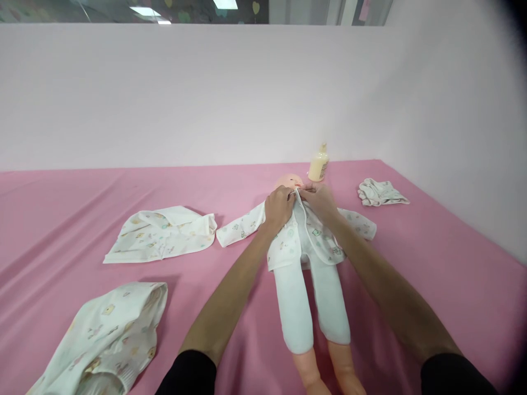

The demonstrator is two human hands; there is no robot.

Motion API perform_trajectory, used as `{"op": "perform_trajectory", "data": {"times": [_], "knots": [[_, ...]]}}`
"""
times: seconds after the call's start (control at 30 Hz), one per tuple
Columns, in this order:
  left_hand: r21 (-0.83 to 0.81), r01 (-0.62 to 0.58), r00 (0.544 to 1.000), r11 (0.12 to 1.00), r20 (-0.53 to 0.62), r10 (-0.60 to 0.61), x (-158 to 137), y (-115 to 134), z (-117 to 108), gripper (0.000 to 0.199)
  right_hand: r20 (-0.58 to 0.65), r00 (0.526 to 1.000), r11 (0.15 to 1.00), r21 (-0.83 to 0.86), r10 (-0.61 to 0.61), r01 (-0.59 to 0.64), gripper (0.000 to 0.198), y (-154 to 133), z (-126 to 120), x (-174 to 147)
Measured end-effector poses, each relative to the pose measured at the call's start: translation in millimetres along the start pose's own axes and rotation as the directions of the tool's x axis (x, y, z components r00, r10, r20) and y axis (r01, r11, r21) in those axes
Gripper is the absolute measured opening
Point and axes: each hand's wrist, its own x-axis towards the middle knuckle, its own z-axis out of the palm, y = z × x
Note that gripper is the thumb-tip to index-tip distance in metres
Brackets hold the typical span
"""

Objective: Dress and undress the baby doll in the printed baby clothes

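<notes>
A baby doll (292, 181) lies on its back on the pink sheet, its legs toward me and its head mostly behind my hands. It wears a white printed baby jacket (284, 247) that hangs apart at the lower front, over a plain white body with white upper legs. My left hand (280, 206) is closed on the jacket's edge at the neck. Across from it, my right hand (319, 202) pinches the other front edge at the collar. The fingertips nearly meet there; any fastener between them is too small to make out.
A folded white printed garment (164, 236) lies left of the doll, with another crumpled garment (111, 334) nearer me. Behind the doll's head stands a pale yellow pump bottle (318, 164). A small bunched cloth (381, 193) rests at the right. A white wall (185, 99) borders the pink sheet (230, 329).
</notes>
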Motion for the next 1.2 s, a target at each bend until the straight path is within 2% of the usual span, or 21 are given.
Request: {"op": "perform_trajectory", "data": {"times": [0.13,0.3,0.47,0.63,0.73,0.83,0.93,1.03,1.2], "knots": [[-0.006,-0.002,1.000,1.000,0.004,0.002,-1,0,0,0.025,-0.024,0.994,0.985,-0.132,-0.111,0.107,0.017,0,3,-2],[-0.028,-0.004,1.000,1.000,-0.020,0.003,-1,0,1,0.027,-0.060,0.985,0.955,-0.262,-0.159,0.138,0.018,-4,6,-8],[-0.065,-0.005,1.000,0.998,-0.015,0.004,-1,-1,1,0.026,0.002,0.982,0.933,-0.311,-0.191,0.182,0.015,-5,6,-8],[-0.173,0.068,0.998,0.983,0.013,-0.067,0,2,-3,0.025,0.027,0.977,0.933,-0.292,-0.211,0.210,0.016,0,5,-5],[-0.319,0.182,0.981,0.930,0.122,-0.151,2,6,-11,0.026,0.037,0.976,0.937,-0.275,-0.215,0.217,0.015,1,6,-5],[-0.482,0.292,0.951,0.826,0.237,-0.198,3,7,-19,0.028,0.042,0.961,0.906,-0.325,-0.273,0.271,0.014,2,7,-5],[-0.547,0.311,0.948,0.777,0.234,-0.215,4,5,-21,0.026,0.074,0.924,0.837,-0.402,-0.374,0.371,0.014,4,8,-5],[-0.531,0.308,0.950,0.790,0.223,-0.220,5,1,-19,0.023,0.108,0.903,0.802,-0.424,-0.417,0.421,0.015,7,8,-4],[-0.387,0.245,0.961,0.889,0.218,-0.170,8,0,-16,0.025,0.121,0.912,0.826,-0.391,-0.391,0.406,0.016,6,7,-5]]}}
